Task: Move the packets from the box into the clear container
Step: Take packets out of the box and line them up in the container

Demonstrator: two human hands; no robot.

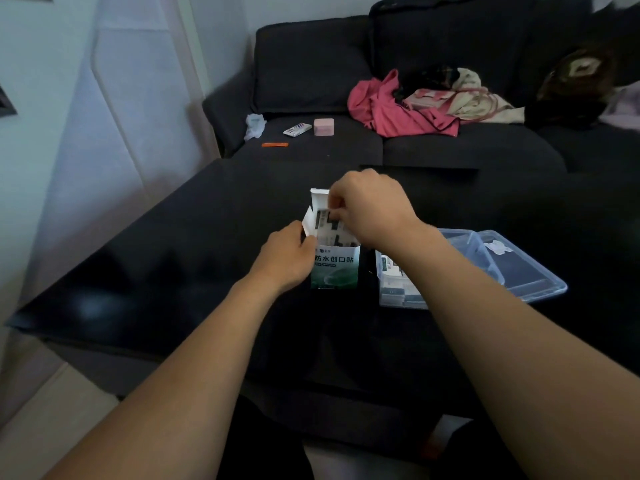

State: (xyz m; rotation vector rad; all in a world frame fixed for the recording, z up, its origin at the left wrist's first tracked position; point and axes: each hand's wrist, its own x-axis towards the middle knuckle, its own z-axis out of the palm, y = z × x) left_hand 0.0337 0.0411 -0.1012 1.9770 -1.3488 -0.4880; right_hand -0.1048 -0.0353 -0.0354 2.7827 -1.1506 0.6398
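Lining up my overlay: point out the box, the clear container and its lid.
box [334, 270]: head view, green printed front panel.
clear container [389, 299]: head view, near left corner of its wall.
lid [533, 275]: head view, bare flat middle, right of the container.

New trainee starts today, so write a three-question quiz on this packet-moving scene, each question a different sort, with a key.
1. True or false: the box stands upright with its top flaps open.
2. Multiple choice: where is the clear container relative to the box? A) to its left B) to its right C) behind it, on the sofa.
3. Short answer: what is each hand doing?

Key
1. True.
2. B; its lid lies further right.
3. The left hand holds the side of the box; the right hand reaches into the open top, its fingers pinching the packets. Some packets already lie in the container.
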